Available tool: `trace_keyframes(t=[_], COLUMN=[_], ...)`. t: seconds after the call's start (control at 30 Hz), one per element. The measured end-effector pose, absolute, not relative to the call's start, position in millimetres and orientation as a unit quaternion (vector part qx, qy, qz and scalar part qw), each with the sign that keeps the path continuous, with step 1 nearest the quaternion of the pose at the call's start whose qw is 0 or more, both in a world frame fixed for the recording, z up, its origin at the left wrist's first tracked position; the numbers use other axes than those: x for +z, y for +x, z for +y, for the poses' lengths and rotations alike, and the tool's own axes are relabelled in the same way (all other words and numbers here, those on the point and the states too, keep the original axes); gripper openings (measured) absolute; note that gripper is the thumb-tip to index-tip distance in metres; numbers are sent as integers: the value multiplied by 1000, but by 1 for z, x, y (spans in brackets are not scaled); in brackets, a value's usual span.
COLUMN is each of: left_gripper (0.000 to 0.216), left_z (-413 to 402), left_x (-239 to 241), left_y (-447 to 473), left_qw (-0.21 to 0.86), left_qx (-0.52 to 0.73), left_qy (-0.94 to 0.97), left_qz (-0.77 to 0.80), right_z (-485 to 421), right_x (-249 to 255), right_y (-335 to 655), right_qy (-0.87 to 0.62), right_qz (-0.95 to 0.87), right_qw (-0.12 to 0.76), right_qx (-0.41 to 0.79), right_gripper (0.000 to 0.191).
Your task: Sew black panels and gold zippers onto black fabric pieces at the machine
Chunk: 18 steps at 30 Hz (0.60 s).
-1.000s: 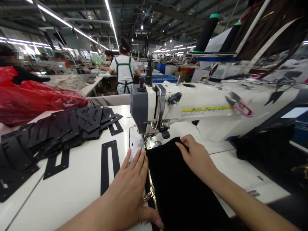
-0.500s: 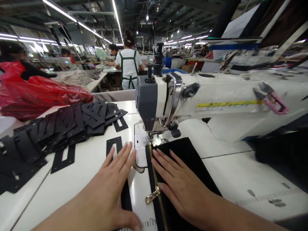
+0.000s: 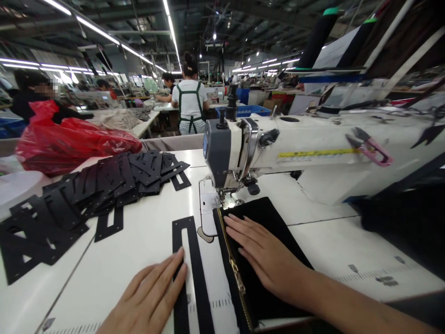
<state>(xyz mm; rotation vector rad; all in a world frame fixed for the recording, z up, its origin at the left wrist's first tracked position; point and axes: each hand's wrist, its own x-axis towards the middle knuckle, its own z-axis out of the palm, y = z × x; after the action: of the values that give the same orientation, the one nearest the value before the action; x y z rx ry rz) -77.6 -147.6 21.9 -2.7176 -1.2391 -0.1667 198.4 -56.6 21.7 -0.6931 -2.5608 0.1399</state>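
Now the right hand (image 3: 267,260) lies flat on the black cloth (image 3: 274,215), its fingers straight, close together and not pinching anything. The cloth sits on the desk (image 3: 139,246) in front of the sewing machine (image 3: 215,139), with its far edge near the needle, and a gold zip (image 3: 225,236) runs down its left side. The left hand (image 3: 149,297) is loose and open too, with 2 fingertips over the left bar of a long black frame (image 3: 200,269); I cannot tell how hard they press. That frame lies just left of the cloth, with a bit of desk between them. To do this well, I think the right palm should push down softly, so the cloth stays smooth and the zip stays straight. The frame looks thin, so I would slide it flat and not bend it. The zip pull (image 3: 239,280) looks hard and lumpy, so it is best kept out from under the frame. Fingers should stay clear of the needle.
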Motion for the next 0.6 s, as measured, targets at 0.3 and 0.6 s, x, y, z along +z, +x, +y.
trace_keyframes(t=[0.3, 0.6], left_gripper=[51, 33], left_z=[-122, -81], left_x=[31, 35], left_y=[-63, -48], left_qw=[96, 130], left_qx=[-146, -273], left_qy=[-891, -876], left_qz=[-420, -375], right_z=[-50, -48], right_x=[18, 14], right_y=[192, 196], right_qy=[-347, -338], right_qz=[-918, -915], right_qw=[188, 211], right_qx=[27, 62], right_gripper=[42, 44])
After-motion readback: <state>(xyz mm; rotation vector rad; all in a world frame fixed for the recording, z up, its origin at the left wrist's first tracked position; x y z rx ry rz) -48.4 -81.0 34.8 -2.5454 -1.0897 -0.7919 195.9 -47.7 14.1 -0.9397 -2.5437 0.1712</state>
